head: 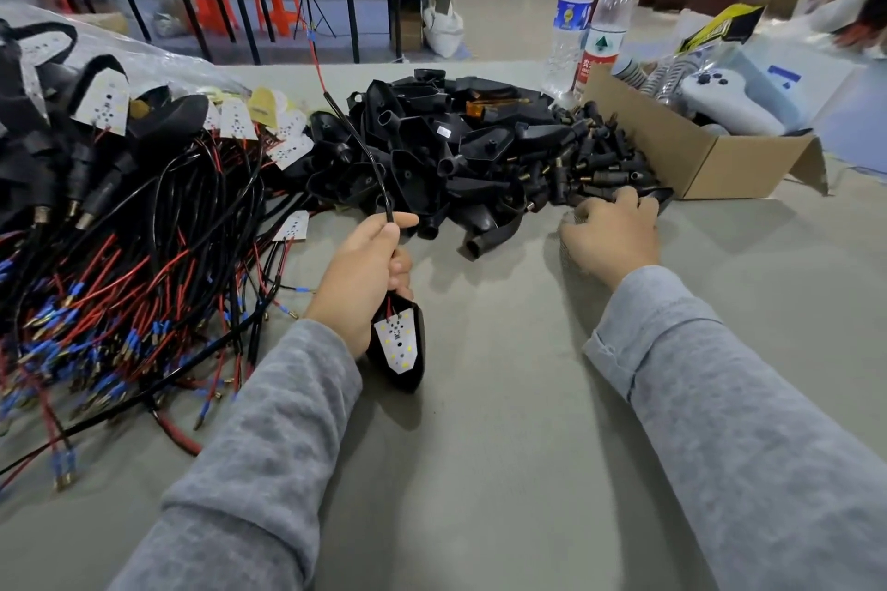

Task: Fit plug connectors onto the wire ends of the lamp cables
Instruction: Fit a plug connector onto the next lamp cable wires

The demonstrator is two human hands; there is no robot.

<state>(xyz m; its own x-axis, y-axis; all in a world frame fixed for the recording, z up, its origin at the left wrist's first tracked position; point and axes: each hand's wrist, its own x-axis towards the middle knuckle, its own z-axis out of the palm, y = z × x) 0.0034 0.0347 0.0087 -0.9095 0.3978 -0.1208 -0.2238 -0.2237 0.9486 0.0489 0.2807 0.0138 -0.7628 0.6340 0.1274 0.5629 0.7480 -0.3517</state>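
Left hand grips a black-sheathed lamp cable mid-desk, its black lamp housing with white LED board hanging below. Right hand, fingers curled, reaches into the heap of small black plug connectors beside a cardboard box.

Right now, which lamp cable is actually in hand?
The one the left hand grips: black cable rising past the thumb, its LED lamp head hanging below the palm. All others lie in the heap at left.

Two water bottles (both upright), one cardboard box, two hands.
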